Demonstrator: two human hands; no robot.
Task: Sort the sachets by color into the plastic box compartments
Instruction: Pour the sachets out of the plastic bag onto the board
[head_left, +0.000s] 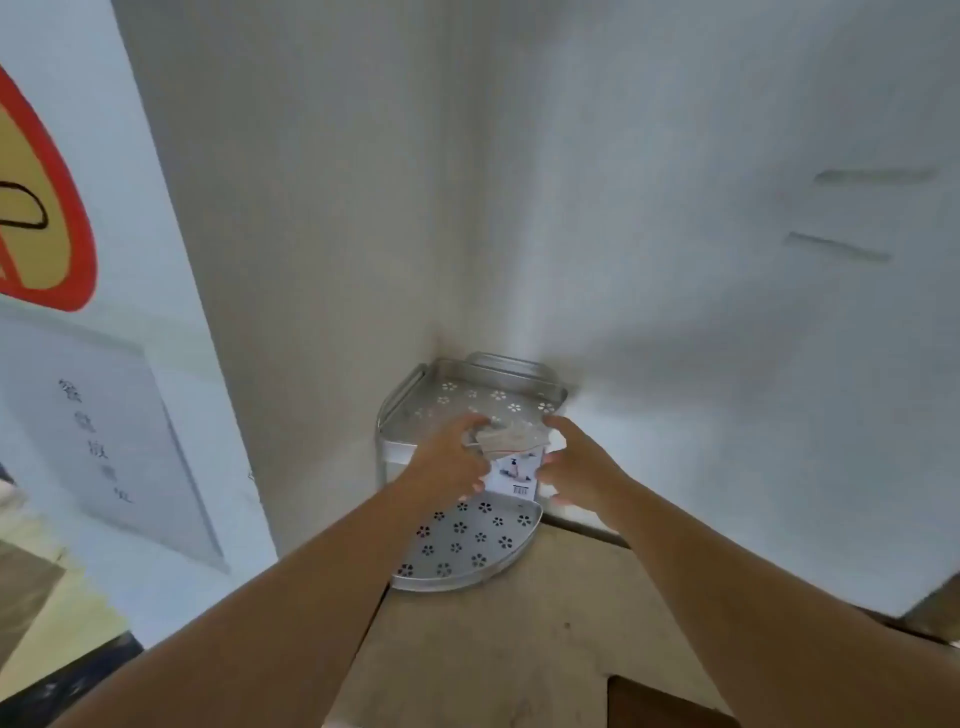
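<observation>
- Box (511, 470), the one white item between the two hands, is held in the gap between the two shelf tiers; it looks like a clear plastic case with a white printed card and a barcode low on its front, though blur hides the detail.
- Something pale and crumpled with a thin red line (511, 435) sits at the top of the box; whether it is a bag or sachets cannot be told.
- Left hand (452, 460) is closed around the left side of the box, fingers curled over its top corner.
- Right hand (579, 467) presses the right side, index finger raised to the top edge and thumb low; it grips the box too.
- Corner shelf (467, 551) has two tiers of thin silvery metal, each a quarter-round tray with a low raised rim and punched with small flower-shaped holes.
- Upper tier (493, 395) tucks into the corner where two plain white walls (675, 208) meet; it has rounded wire rails at the back.
- Lower tier rests on a beige wooden surface (498, 649).
- One red-and-tan sign (47, 218) and one white sheet with dark characters (98, 441) hang on the left panel.
</observation>
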